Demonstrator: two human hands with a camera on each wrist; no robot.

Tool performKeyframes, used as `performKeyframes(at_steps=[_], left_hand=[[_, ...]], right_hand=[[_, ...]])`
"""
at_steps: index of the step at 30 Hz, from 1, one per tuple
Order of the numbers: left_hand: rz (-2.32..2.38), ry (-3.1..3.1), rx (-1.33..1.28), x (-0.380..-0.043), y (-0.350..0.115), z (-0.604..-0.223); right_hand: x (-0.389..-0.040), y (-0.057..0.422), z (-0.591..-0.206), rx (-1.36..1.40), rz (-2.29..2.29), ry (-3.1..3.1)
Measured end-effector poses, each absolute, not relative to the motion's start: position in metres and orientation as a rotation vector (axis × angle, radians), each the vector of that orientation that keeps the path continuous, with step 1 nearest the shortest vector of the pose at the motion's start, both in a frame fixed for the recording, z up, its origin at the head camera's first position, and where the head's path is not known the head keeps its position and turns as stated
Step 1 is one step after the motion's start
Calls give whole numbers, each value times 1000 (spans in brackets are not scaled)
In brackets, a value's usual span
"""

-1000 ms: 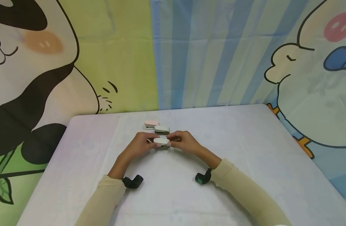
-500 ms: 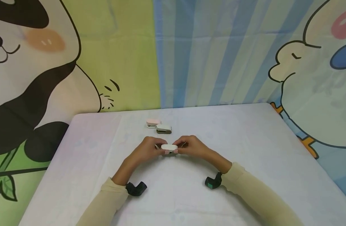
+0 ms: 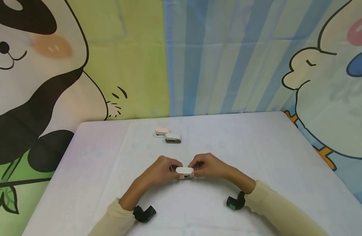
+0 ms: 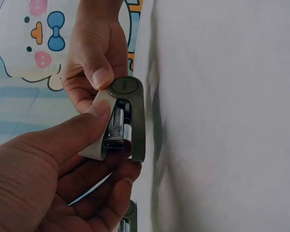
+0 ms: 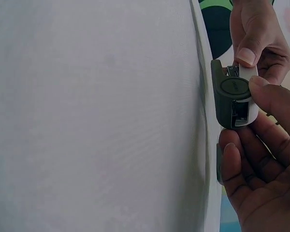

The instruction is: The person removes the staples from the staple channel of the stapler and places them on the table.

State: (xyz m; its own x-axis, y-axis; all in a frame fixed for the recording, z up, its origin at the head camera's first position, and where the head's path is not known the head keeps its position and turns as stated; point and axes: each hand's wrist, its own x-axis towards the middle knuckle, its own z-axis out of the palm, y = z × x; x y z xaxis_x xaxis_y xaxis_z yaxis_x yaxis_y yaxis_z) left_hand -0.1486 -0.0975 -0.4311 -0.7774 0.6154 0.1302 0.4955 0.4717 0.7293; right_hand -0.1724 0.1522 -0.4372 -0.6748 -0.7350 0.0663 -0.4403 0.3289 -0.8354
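The step in hand looks like placing the white-topped stapler (image 3: 184,170) with two hands. It sits in the middle of the counter (image 3: 243,141), on the near side, with its white top up and its dark base down. I cannot tell if the base touches the counter or is just above it.

The left hand (image 3: 163,171) pinches the end with the mouth, thumb on one side and fingers on the other. The right hand (image 3: 211,166) pinches the round end the same way. On both hands, the gap between thumb and fingers is only as wide as the stapler.

Farther back are a grey-based stapler (image 3: 173,138) and a pink stapler (image 3: 161,131), close side by side. No hand is on them.

I think the next move calls for keeping the stapler flat and steady, then loosening both hands together so it does not tip.
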Motion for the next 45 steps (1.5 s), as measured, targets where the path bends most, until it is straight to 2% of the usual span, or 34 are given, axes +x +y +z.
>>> performKeyframes(at_steps=[25,31,45], left_hand=[[1274,2522,892,-144,-94,-445],[1310,2483,854,-146,-97,-451],[1274,2500,894,-146,-97,-454]], right_hand=[[-166,162,-446,-973,-1317,2302],[-161,158,-439,-985,-1323,2306],[-163,134,-438,-1205,-1290,2325]])
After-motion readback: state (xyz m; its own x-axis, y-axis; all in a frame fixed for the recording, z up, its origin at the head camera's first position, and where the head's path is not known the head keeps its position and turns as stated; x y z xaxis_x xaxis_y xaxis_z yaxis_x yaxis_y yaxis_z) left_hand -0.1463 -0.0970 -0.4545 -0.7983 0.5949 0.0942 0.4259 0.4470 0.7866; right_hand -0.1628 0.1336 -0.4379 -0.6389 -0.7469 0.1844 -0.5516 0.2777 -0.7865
